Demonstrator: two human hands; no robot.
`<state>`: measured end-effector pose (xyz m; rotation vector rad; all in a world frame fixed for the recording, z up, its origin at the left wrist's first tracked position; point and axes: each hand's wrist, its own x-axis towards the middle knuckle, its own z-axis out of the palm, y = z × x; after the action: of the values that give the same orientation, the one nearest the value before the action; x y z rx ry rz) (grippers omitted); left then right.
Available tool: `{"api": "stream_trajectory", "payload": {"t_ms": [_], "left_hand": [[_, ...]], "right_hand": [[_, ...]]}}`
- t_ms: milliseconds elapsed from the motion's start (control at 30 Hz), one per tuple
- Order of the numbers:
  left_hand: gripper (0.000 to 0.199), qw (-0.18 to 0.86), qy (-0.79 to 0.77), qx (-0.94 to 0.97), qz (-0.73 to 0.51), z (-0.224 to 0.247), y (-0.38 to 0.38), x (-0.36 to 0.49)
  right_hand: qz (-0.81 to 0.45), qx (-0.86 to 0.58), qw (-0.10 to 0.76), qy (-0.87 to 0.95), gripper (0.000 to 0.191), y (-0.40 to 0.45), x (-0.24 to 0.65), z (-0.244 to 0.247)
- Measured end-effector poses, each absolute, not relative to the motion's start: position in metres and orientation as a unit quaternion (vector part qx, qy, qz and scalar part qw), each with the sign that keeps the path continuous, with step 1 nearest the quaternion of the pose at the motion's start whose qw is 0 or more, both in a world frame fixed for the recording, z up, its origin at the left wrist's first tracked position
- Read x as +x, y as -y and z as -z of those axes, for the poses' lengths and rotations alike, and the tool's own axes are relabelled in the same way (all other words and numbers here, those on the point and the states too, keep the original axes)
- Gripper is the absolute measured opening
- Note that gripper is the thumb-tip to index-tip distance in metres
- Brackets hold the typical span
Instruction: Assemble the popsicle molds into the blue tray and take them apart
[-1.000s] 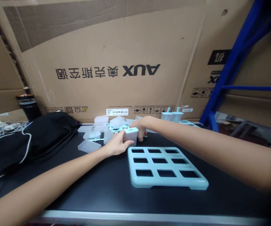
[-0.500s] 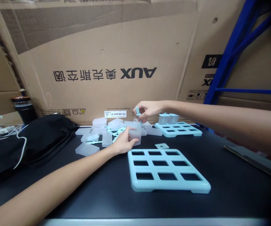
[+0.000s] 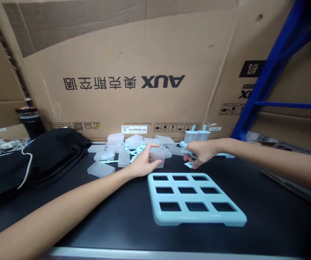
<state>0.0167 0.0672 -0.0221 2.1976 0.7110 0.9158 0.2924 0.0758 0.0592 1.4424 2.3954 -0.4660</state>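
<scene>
My left hand (image 3: 142, 162) is closed around a frosted clear popsicle mould cup (image 3: 158, 157), held just behind the light-blue rack. In my right hand (image 3: 202, 153) a light-blue popsicle stick (image 3: 186, 152) pokes out sideways between the fingers. Below it, the thumb and a fingertip touch a small light-blue square cap (image 3: 189, 165) with a hole, at table level. The near light-blue rack (image 3: 196, 216), with several square openings, lies in front of both hands. My right hand partly hides a second rack (image 3: 226, 155).
Several loose mould cups (image 3: 101, 169) and a pile of light-blue sticks (image 3: 135, 153) lie left of my hands. Two moulds with sticks (image 3: 197, 135) stand at the back right. A black bag (image 3: 55, 155) and dark bottle (image 3: 31, 121) are left; a large carton (image 3: 123, 43) stands behind.
My right hand has moved right and down from above the cup to the square cap, carrying the stick. My left hand still holds the cup in nearly the same place.
</scene>
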Motion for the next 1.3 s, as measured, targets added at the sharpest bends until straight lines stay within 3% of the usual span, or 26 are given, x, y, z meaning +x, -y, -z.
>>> {"api": "stream_trajectory", "payload": {"t_ms": [200,333,500,700,833,1100,1300], "left_hand": [[0.049,0.319,-0.272,0.840,-0.344,0.021,-0.067,0.016],[0.055,0.325,-0.265,0.840,-0.343,0.022,-0.067,0.017],[0.064,0.350,-0.241,0.831,-0.358,0.028,-0.069,0.019],[0.076,0.302,-0.226,0.837,-0.397,0.027,-0.070,0.019],[0.067,0.270,-0.223,0.836,-0.421,0.025,-0.069,0.017],[0.042,0.154,-0.228,0.844,-0.459,0.025,-0.060,0.014],[0.027,0.126,-0.262,0.835,-0.467,0.025,-0.060,0.014]], "right_hand": [[0.226,0.519,0.141,-0.812,0.041,-0.082,0.288,-0.050],[0.216,0.517,0.172,-0.811,0.037,-0.083,0.273,-0.076],[0.281,0.460,0.041,-0.841,0.040,-0.082,0.231,-0.124],[0.348,0.452,0.039,-0.821,0.042,-0.085,0.202,-0.123],[0.329,0.456,-0.036,-0.826,0.042,-0.088,0.209,-0.110],[0.414,0.423,-0.227,-0.773,0.044,-0.078,0.217,-0.064],[0.375,0.470,-0.222,-0.767,0.051,-0.067,0.207,-0.042]]}}
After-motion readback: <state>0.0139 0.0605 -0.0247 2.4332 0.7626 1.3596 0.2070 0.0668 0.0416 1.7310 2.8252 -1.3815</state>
